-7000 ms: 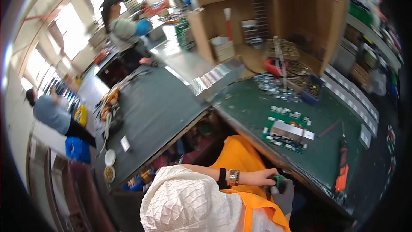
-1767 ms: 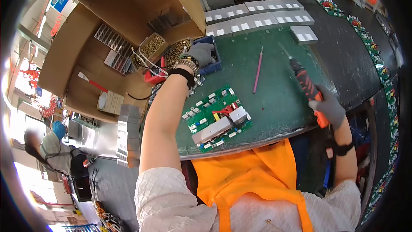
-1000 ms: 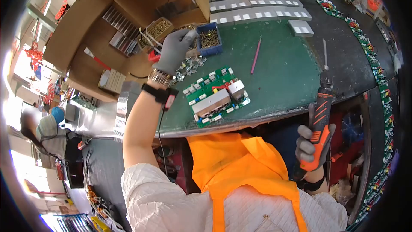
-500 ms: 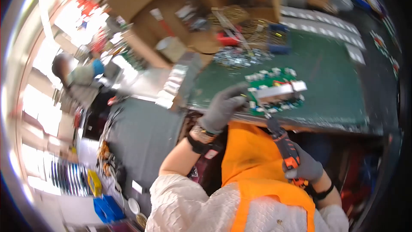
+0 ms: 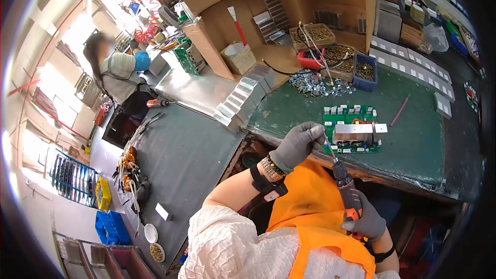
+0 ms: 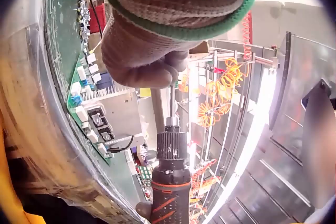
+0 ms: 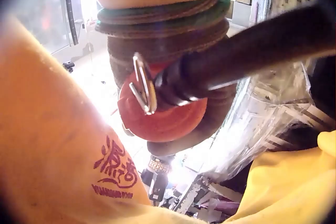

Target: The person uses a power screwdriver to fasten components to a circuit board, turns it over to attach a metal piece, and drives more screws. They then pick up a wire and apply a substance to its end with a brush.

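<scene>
In the head view my gloved left hand [image 5: 295, 147] pinches the tip of a long screwdriver bit [image 5: 329, 149] just off the bench's front edge. The left wrist view has thumb and fingertips closed at the bit's end, which they cover; I cannot tell whether a screw sits there. My gloved right hand [image 5: 368, 218] grips the black and orange electric screwdriver [image 5: 347, 188], bit pointing up and away from me. Its round red rear end [image 7: 163, 124] and dark cord [image 7: 252, 50] fill the right wrist view. Just beyond the left fingertips lies a green circuit board [image 5: 330, 119] with a silver heatsink [image 5: 356, 128].
Behind the board are loose metal clips [image 5: 315, 83], a blue bin [image 5: 364, 72] of brass-coloured screws and a red tray [image 5: 309, 61]. A pink stick [image 5: 399, 110] lies right of it, near rows of grey blocks [image 5: 413, 59]. Another person [image 5: 116, 75] stands far left.
The left hand has come from the blue bin, past the clips, to the bit's tip. The right hand has lifted the electric screwdriver off the bench and brought it to the left hand.
</scene>
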A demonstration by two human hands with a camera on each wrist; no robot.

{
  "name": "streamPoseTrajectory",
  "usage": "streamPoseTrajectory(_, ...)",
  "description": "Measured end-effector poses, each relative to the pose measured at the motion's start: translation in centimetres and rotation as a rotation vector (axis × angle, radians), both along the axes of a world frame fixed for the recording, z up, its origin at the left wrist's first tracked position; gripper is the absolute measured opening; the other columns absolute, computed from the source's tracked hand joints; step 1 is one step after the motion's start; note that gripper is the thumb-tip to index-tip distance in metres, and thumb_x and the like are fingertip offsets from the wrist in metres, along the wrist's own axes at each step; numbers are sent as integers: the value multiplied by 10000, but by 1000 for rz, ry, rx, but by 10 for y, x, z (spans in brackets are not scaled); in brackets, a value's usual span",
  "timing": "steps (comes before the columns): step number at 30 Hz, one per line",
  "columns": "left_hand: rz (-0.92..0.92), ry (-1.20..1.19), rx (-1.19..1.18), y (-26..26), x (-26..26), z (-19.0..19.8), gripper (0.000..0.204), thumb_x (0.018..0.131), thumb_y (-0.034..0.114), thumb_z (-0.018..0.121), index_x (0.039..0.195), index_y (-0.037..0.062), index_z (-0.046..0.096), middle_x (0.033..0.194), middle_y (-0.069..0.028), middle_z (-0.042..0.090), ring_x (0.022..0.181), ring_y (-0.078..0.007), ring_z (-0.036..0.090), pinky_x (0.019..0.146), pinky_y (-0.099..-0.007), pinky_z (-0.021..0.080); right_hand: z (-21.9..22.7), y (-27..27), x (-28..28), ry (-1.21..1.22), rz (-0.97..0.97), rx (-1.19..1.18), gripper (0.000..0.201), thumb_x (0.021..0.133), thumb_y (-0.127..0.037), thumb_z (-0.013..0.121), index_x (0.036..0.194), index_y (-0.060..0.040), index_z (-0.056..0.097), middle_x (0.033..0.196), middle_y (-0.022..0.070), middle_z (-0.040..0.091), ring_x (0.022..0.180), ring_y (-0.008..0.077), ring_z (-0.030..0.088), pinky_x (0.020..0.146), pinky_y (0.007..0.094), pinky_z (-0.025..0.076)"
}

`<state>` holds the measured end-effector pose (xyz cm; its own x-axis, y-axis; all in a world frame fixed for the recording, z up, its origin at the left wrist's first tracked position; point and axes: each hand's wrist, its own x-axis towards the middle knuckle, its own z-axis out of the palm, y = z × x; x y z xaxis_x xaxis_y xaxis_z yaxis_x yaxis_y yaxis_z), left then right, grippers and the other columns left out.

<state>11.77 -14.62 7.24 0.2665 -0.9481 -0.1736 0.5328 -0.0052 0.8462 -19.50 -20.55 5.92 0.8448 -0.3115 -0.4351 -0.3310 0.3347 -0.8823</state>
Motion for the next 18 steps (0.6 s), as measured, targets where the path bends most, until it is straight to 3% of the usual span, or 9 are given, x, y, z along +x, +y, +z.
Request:
streamPoseTrajectory(2, -6, -5, 8, -3, 2, 2, 254, 975, 262, 579, 1045, 19, 591, 818, -25, 623, 690, -85, 578, 655, -206, 482, 4, 2, -1, 18, -9, -13, 1009, 558, -62, 865, 1418, -51, 337, 859, 54, 595, 698, 145, 617, 606, 287, 534)
streamPoseTrajectory(4, -28, -51, 78, -5, 0, 7, 237, 975, 252, 572, 1024, 21, 593, 799, -20, 619, 684, -80, 574, 646, -202, 477, 11, 3, -2, 42, 22, -20, 1010, 603, -157, 892, 1431, -20, 332, 1072, 68, 566, 851, 112, 581, 730, 266, 515)
streamPoseTrajectory(7, -79, -192, 85, -3, 3, 18, 244, 943, 235, 618, 1005, -1, 614, 818, -29, 618, 701, -96, 563, 674, -227, 475, -3, 2, -11, 35, 56, -172, 994, 613, -202, 892, 1428, -28, 350, 1091, 66, 569, 860, 116, 583, 750, 266, 511)
streamPoseTrajectory(9, -111, -302, 146, -1, -3, 38, 240, 947, 206, 598, 1027, -20, 613, 830, -38, 620, 734, -103, 579, 689, -229, 480, 15, 2, -11, 76, -12, -69, 992, 621, -241, 892, 1429, -33, 355, 1099, 66, 572, 901, 114, 577, 778, 272, 502)
streamPoseTrajectory(11, -107, -254, 145, -3, -5, 34, 256, 941, 201, 610, 1042, -34, 611, 835, -43, 622, 740, -107, 587, 709, -241, 492, 39, -1, -7, 179, 90, -103, 985, 628, -236, 889, 1432, -42, 354, 1094, 64, 572, 941, 109, 563, 802, 274, 491)
streamPoseTrajectory(14, -178, -336, 187, -10, 6, 32, 302, 952, 238, 604, 1115, -17, 585, 863, -44, 649, 746, -101, 609, 682, -229, 497, 18, 5, -16, 90, 22, 1, 974, 637, -211, 882, 1438, -58, 350, 1062, 55, 576, 896, 121, 569, 778, 269, 493)
streamPoseTrajectory(16, -309, -689, -87, -35, 20, 50, 374, 910, 256, 663, 1140, -32, 600, 880, -55, 659, 794, -125, 616, 727, -254, 505, 12, 4, -22, 21, -29, 40, 969, 641, -198, 878, 1441, -64, 347, 1049, 50, 577, 867, 125, 573, 760, 266, 496)
streamPoseTrajectory(18, 36, -828, -193, -73, 28, 60, 399, 846, 261, 730, 1112, -25, 646, 905, -61, 672, 828, -129, 616, 759, -269, 507, 9, 5, -30, -51, -115, 27, 969, 645, -161, 871, 1445, -60, 333, 1018, 42, 573, 847, 118, 570, 759, 271, 494)
